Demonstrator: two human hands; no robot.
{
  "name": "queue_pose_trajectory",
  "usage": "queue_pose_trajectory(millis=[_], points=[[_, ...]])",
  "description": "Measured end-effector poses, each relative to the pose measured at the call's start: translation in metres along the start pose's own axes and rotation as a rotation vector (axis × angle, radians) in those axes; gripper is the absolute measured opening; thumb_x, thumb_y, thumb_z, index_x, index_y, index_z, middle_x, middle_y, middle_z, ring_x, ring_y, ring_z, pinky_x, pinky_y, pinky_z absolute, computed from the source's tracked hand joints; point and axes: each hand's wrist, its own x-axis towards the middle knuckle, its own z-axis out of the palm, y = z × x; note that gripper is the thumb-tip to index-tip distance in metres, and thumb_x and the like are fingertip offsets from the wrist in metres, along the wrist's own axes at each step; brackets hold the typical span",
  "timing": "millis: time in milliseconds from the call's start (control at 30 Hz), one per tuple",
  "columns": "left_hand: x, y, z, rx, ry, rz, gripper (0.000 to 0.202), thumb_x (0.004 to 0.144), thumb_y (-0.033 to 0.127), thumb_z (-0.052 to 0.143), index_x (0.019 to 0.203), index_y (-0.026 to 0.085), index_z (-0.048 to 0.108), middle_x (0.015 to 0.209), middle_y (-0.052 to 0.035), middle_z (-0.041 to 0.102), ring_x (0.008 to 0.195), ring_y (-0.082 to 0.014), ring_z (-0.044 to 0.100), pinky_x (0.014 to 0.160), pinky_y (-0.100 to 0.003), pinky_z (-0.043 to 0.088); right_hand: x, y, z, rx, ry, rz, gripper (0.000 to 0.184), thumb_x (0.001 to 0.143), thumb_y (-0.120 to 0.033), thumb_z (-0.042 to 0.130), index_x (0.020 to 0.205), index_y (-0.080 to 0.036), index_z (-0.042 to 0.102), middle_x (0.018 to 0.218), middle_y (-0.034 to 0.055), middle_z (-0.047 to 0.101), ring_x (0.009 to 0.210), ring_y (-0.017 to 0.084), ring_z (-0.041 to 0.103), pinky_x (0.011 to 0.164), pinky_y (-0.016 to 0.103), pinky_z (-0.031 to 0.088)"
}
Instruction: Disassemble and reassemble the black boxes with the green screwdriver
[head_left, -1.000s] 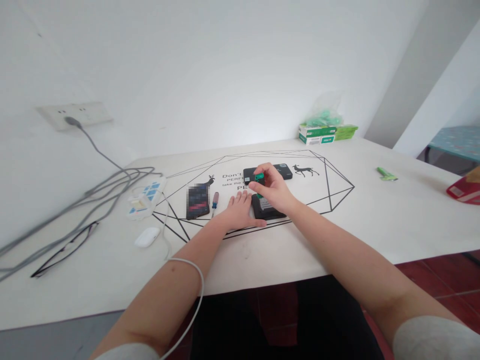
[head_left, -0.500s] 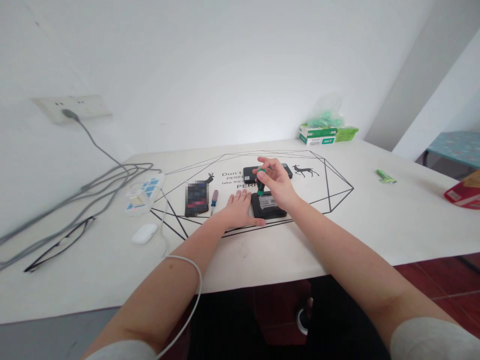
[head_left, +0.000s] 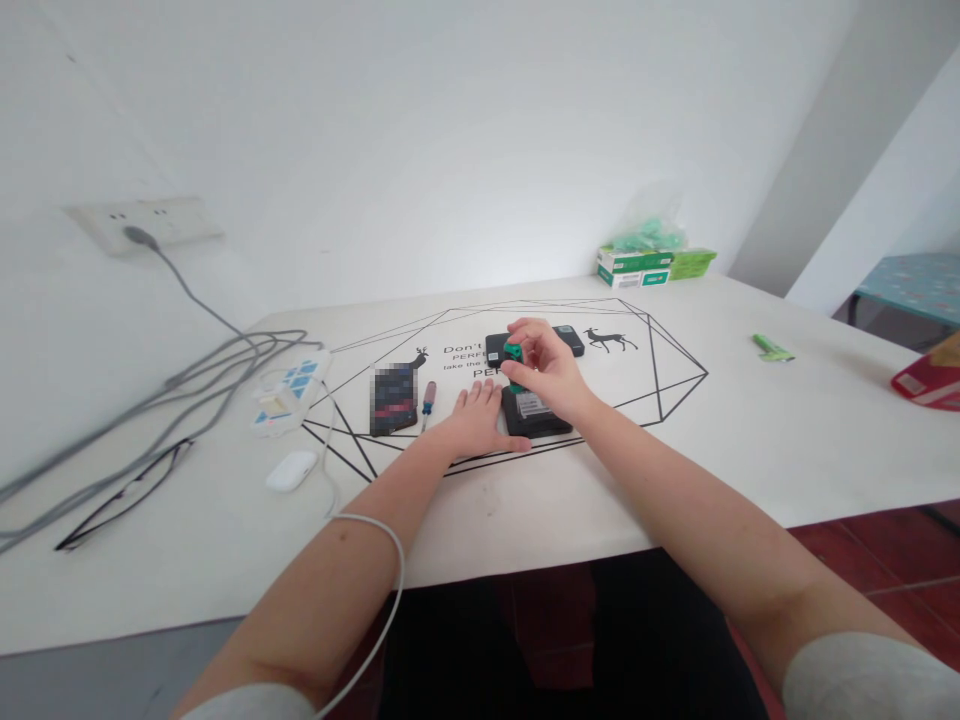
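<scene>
My right hand (head_left: 549,368) has its fingers wrapped round the green handle of a screwdriver (head_left: 514,352). The screwdriver stands upright over the left part of a flat black device (head_left: 538,420) with a pale label; its tip cannot be made out. My left hand (head_left: 480,415) lies flat, fingers spread, on the table against the left side of that device. A second black box-shaped device (head_left: 568,340) lies just behind, partly covered by my right hand. To the left of my left hand lies another screwdriver (head_left: 429,398) with a reddish, blue-collared handle.
A pixelated dark phone-like object (head_left: 394,398) lies on the left. Farther left are a power strip (head_left: 296,390), grey cables (head_left: 202,375), a white earbud case (head_left: 292,470) and glasses (head_left: 127,495). Green-white boxes (head_left: 636,268), a green razor-like item (head_left: 771,348) and a red package (head_left: 930,378) are rightward.
The fingers of my right hand have curled more closely round the screwdriver handle, and its top has tilted slightly left. My left hand and the devices have stayed in place.
</scene>
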Motion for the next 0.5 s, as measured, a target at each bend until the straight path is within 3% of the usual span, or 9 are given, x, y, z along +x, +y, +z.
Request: queue_pose_trajectory(millis=[233,367,500], points=[[-0.003,0.003,-0.002,0.012,-0.001,-0.014,0.132,0.075,0.096,0.047,0.166,0.009,0.007,0.173,-0.024,-0.003,0.16,-0.0425,-0.007,0.128,-0.058,0.006,-0.002,-0.001,0.004,0.142,-0.088,0.092,0.022,0.089,-0.042,0.068,0.105,-0.028,0.067,0.108,0.0036,0.071,0.099,0.022,0.065,0.087,0.04,0.054],[-0.003,0.003,-0.001,0.011,-0.008,-0.02,0.136,0.074,0.096,0.047,0.166,0.006,0.004,0.173,-0.0237,-0.005,0.16,-0.0421,-0.008,0.128,-0.056,0.005,-0.001,0.006,0.003,0.042,-0.006,0.045,0.02,0.088,-0.04,0.071,0.104,-0.028,0.067,0.101,0.0019,0.067,0.091,0.019,0.061,0.081,0.036,0.052],[-0.002,0.002,0.0,0.004,-0.013,-0.018,0.137,0.074,0.097,0.046,0.166,0.005,0.001,0.172,-0.024,-0.006,0.16,-0.0411,-0.01,0.128,-0.056,0.003,-0.003,0.012,0.002,-0.027,0.03,0.017,0.032,0.083,-0.039,0.079,0.107,-0.028,0.063,0.101,0.0005,0.063,0.087,0.016,0.058,0.082,0.034,0.051]])
